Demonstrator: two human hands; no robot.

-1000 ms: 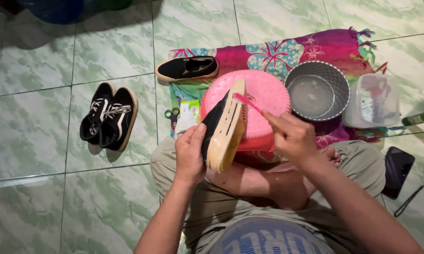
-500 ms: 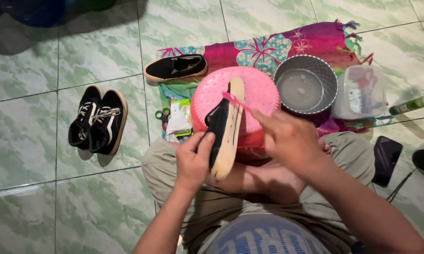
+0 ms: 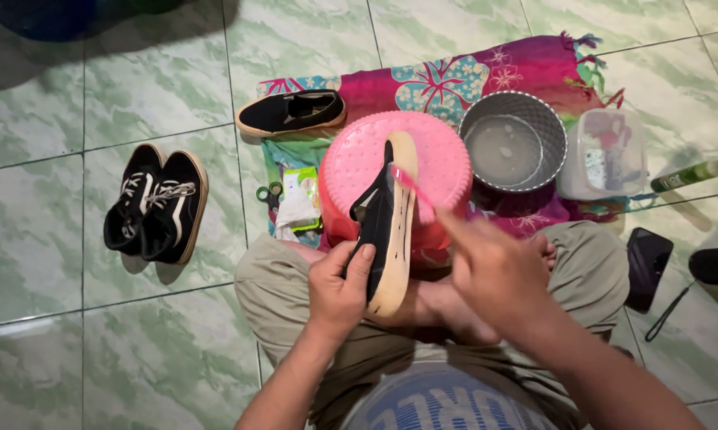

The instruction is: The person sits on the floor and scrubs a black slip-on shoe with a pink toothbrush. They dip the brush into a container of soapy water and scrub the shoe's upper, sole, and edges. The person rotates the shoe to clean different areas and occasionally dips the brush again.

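Black shoe [image 3: 379, 219]: my left hand [image 3: 339, 291] grips it sole-up on the pink stool [image 3: 359, 159].
Toothbrush [image 3: 410, 185]: my right hand [image 3: 494, 271] pinches it; I'd scrub with short firm strokes along the sole edge.

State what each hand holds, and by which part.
The left hand holds the black shoe by its heel end. The right hand holds the pink toothbrush by its handle.

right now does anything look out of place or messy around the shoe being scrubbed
Mostly orderly. The left hand tilts a black shoe on its side against an upturned pink basin, while the right hand works a pink toothbrush along its sole. Only its mate lies apart, and a crumpled wrapper sits beside the basin.
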